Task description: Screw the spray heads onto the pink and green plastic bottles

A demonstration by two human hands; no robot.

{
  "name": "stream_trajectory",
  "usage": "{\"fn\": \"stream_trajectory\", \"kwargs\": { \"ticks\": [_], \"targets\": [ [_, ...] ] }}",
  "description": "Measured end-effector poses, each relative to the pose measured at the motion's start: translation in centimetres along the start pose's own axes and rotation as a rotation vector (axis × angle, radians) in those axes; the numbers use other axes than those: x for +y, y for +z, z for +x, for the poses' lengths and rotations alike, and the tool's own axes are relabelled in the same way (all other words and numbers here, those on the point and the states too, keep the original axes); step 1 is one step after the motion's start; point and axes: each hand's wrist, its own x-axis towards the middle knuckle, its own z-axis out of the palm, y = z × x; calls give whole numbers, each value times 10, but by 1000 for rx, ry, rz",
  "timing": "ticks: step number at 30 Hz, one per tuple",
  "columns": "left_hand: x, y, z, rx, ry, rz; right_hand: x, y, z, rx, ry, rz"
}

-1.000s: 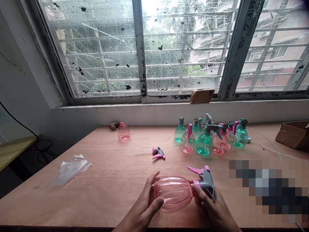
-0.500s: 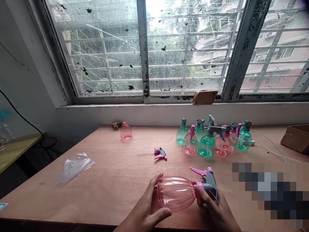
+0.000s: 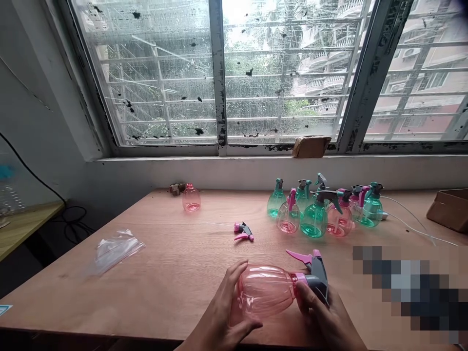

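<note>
A clear pink spray bottle (image 3: 266, 290) lies sideways in the air above the front of the table, its grey and pink trigger head (image 3: 317, 277) pointing right. My left hand (image 3: 227, 307) cups the bottle's base, thumb below and fingers behind. At the neck, my right hand (image 3: 325, 312) grips the pink collar between thumb and fingers. The pink trigger sticks up and to the left. Beyond the bottle, a loose grey and pink spray head (image 3: 243, 231) rests on the table with its thin tube pointing left. A pink bottle without a head (image 3: 191, 198) stands at the back left.
Several green and pink spray bottles (image 3: 313, 219) stand grouped at the back right. A clear plastic bag (image 3: 119, 251) lies on the left of the wooden table (image 3: 164, 297). A brown cardboard box (image 3: 449, 210) and a white cable (image 3: 413, 224) are at the right. A blurred patch covers the right front.
The held bottle has risen very slightly, and its trigger head has shifted a touch left. Both hands keep their hold. Nothing else on the table has moved.
</note>
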Motion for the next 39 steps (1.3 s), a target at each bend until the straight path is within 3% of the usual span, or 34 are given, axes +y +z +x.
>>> {"fn": "stream_trajectory", "kwargs": {
  "ticks": [4,9,13,15,19,21,23,28,31,34,39],
  "targets": [
    [8,-5,0,-70,-86,-193,2,-2,-2,11,-36,81],
    [11,-9,0,-46,-196,-324,3,-2,-6,-34,-3,211],
    [7,-4,1,-49,-134,-470,1,-3,-4,-68,10,182],
    [2,0,0,-56,-44,-352,-1,-4,-1,-66,11,123],
    [-6,8,-4,103,207,171,0,-6,4,-102,-10,25],
    [-9,8,-5,121,260,250,2,-6,5,-105,-3,35],
    [-9,7,-5,87,229,199,5,-7,4,-86,3,80],
    [-1,-3,-1,-6,-60,-190,7,-3,-5,-57,-20,192],
    [5,-4,1,-3,-145,-256,6,-2,-6,-55,-27,177],
    [5,-3,0,1,-110,-302,3,-2,-3,-48,-33,135],
    [1,-1,-2,54,21,-147,3,-4,-2,-80,-30,123]
  ]
}}
